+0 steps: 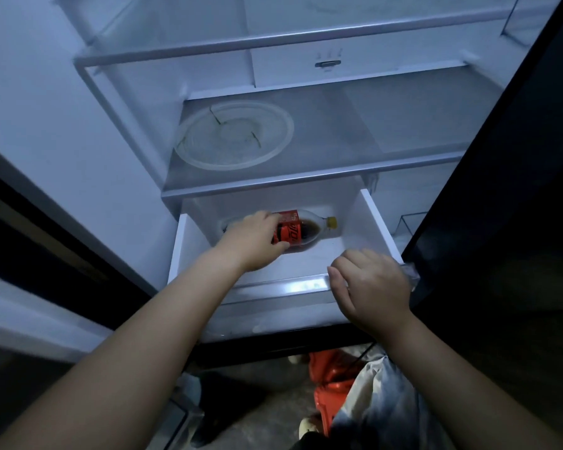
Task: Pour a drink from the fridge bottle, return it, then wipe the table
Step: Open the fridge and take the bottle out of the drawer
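Note:
A plastic cola bottle (306, 230) with a red label and a yellow cap lies on its side in the pulled-out white fridge drawer (368, 219). Its cap points right and it holds a little dark drink. My left hand (254, 241) reaches into the drawer and wraps around the bottle's middle and base, hiding the bottom end. My right hand (368, 287) rests on the drawer's front right rim, fingers curled over the edge.
A round clear plate (234, 134) lies on the glass shelf above the drawer. The dark fridge door (501, 190) stands open on the right. Below on the floor are a red object (332, 384) and my legs.

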The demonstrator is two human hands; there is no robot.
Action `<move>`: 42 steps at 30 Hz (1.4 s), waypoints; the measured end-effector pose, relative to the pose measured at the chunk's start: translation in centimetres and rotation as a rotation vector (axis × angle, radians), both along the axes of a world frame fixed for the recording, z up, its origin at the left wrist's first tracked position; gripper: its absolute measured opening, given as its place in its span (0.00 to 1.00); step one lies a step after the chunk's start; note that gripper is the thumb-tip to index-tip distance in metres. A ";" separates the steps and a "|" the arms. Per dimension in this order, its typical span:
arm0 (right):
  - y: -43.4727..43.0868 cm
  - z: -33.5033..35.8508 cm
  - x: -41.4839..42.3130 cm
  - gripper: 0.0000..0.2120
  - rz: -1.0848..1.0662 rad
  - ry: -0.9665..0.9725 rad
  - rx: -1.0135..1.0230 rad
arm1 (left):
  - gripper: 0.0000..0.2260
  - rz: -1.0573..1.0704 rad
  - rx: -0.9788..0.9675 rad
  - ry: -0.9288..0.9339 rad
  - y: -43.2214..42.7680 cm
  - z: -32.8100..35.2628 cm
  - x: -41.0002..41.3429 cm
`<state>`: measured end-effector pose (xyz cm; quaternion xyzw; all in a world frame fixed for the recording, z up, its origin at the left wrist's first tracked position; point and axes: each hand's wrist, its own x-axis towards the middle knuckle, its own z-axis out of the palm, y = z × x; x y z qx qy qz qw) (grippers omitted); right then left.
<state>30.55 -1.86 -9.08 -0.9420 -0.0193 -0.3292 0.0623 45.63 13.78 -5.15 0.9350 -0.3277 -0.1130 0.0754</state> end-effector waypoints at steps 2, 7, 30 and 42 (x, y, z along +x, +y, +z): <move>0.0 -0.1 0.1 0.21 -0.006 -0.002 0.000 | 0.29 -0.047 0.081 0.008 -1.2 -1.0 1.3; -0.1 -0.3 0.2 0.19 -0.011 0.015 0.004 | 0.34 -0.132 0.167 -0.027 -3.4 -2.8 3.8; 0.2 -0.4 0.1 0.19 -0.030 0.033 -0.001 | 0.47 -0.191 0.228 0.072 -2.1 -7.3 5.1; 0.3 -0.2 0.2 0.17 -0.041 0.020 -0.013 | 0.44 -0.167 0.123 0.054 -1.6 -4.9 4.0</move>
